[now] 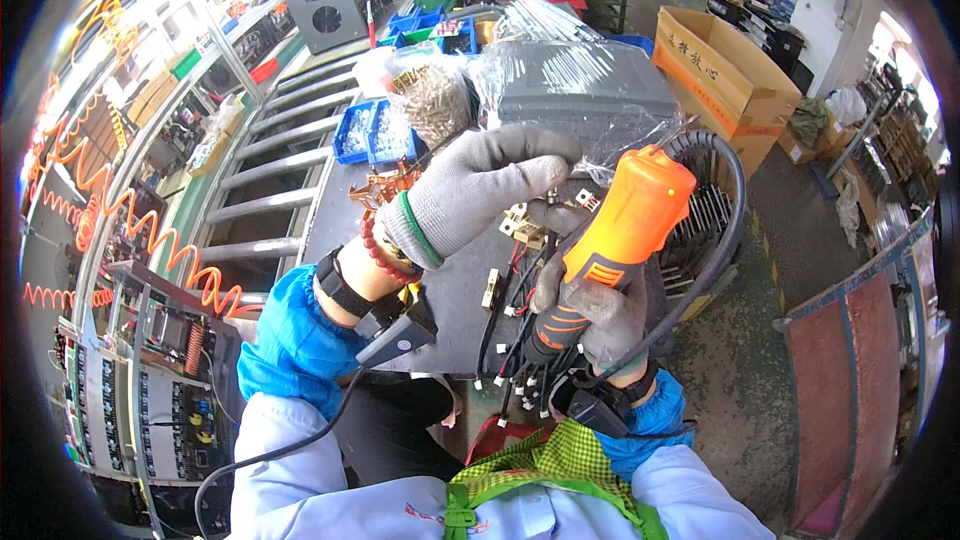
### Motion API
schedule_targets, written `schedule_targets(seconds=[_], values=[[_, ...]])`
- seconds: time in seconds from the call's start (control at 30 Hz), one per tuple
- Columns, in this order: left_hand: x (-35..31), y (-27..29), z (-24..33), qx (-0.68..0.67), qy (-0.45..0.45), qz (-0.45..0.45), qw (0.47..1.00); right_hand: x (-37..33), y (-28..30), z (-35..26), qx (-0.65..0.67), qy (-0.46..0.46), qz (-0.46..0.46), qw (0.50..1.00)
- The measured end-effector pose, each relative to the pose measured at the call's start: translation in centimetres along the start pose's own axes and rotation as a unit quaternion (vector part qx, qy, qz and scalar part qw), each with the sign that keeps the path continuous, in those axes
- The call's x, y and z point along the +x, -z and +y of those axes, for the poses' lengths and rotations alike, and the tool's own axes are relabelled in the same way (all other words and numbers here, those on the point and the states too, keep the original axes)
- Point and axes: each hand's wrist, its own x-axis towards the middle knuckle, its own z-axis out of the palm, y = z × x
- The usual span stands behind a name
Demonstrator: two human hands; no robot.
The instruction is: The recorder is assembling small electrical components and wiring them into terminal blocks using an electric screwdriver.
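My right hand (610,315), in a grey glove, is wrapped round an orange and black electric screwdriver (635,205), tilted with its orange end up and to the right. A dark cord loops from that end down past my right wrist. My left hand (485,175), gloved in grey, has thumb and fingers pinched together just left of the screwdriver. A small metallic bit shows at its fingertips, too small to name. Below the fingers lie brass-coloured terminal parts (522,227) and black leads with white plugs (515,370) on the dark work surface (450,325).
Copper-coloured parts (388,183), blue bins (373,133) and a bag of small fasteners (432,105) stand beyond my left hand. Further back is a plastic-wrapped grey case (585,90). A roller conveyor (270,175) runs at left; a cardboard box (725,75) stands at right.
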Motion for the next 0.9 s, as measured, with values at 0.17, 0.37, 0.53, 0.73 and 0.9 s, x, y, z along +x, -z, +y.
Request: schedule_targets(seconds=[0.17, 0.37, 0.53, 0.73, 0.9], values=[[-0.4, -0.2, -0.2, 0.03, -0.009, 0.028, 0.999, 0.0, 0.1, 0.0, 0.031, 0.006, 0.003, 0.999], [-0.3, 0.0, 0.6, 0.041, -0.071, 0.135, 0.987, 0.0, 0.2, 0.2, -0.006, -0.017, 0.006, 1.0], [0.1, 0.8, 1.0, 0.053, -0.069, 0.111, 0.99, 0.1, 0.2, 0.3, -0.032, -0.005, -0.013, 0.999], [0.0, 0.7, -0.6, 0.044, -0.015, 0.025, 0.999, 0.1, 0.2, 0.0, 0.029, 0.01, -0.021, 0.999], [0.0, 0.5, -1.2, 0.081, -0.015, 0.023, 0.996, 0.1, 0.4, 0.0, 0.005, -0.014, 0.001, 1.0]])
